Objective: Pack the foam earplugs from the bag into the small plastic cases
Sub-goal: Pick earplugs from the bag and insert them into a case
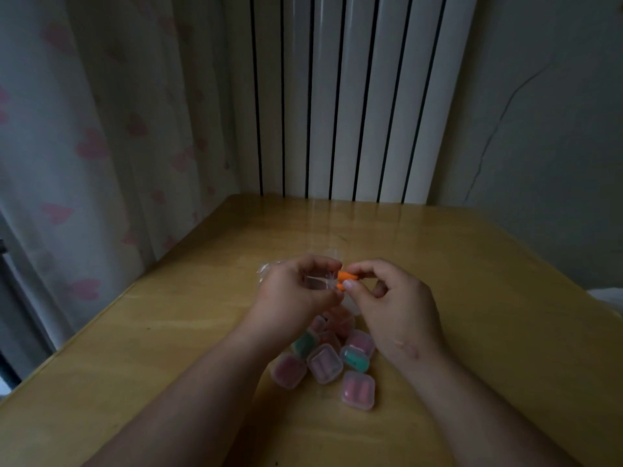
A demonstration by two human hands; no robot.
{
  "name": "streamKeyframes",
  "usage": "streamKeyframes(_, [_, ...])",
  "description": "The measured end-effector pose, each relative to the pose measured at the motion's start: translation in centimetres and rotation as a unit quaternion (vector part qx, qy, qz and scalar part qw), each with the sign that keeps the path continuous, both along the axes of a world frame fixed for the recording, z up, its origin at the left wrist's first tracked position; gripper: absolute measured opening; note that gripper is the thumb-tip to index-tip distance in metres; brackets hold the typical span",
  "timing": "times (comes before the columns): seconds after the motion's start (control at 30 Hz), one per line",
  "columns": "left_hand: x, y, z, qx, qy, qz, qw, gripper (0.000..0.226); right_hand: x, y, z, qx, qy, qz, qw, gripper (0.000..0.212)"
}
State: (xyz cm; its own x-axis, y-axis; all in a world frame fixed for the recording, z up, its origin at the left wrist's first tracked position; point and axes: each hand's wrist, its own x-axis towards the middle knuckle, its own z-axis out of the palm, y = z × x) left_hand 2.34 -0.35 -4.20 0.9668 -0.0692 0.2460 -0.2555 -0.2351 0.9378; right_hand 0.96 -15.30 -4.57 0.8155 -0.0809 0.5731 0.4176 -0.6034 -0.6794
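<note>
My left hand (296, 291) grips a small clear plastic case (318, 282) above the wooden table (168, 332). My right hand (387, 298) pinches orange foam earplugs (345, 279) at the case's open side. Behind my hands lies a clear plastic bag (269, 266), mostly hidden. Beneath my wrists sits a cluster of several closed small cases: pink-filled ones (324, 363), (358, 389), (288, 370) and green-filled ones (354, 358), (305, 343).
A white radiator (347, 96) stands behind the table's far edge. A curtain with pink hearts (101, 146) hangs along the left side. A cracked wall (539, 129) is at the right.
</note>
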Motion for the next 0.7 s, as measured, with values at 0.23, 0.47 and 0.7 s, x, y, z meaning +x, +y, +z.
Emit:
streamKeyframes(0.23, [0.0,0.2,0.1,-0.051,0.026,-0.013,0.998,0.037,0.6,0.4,-0.9,-0.06,-0.047,-0.075,0.994,0.019])
streamKeyframes(0.47, [0.1,0.1,-0.1,-0.031,0.021,-0.007,0.999,0.041,0.6,0.1,-0.5,0.053,0.036,-0.054,0.996,0.02])
streamKeyframes(0.7, [0.1,0.4,-0.3,-0.065,0.006,-0.032,0.997,0.052,0.3,0.3,0.5,0.224,0.19,0.048,0.955,0.01])
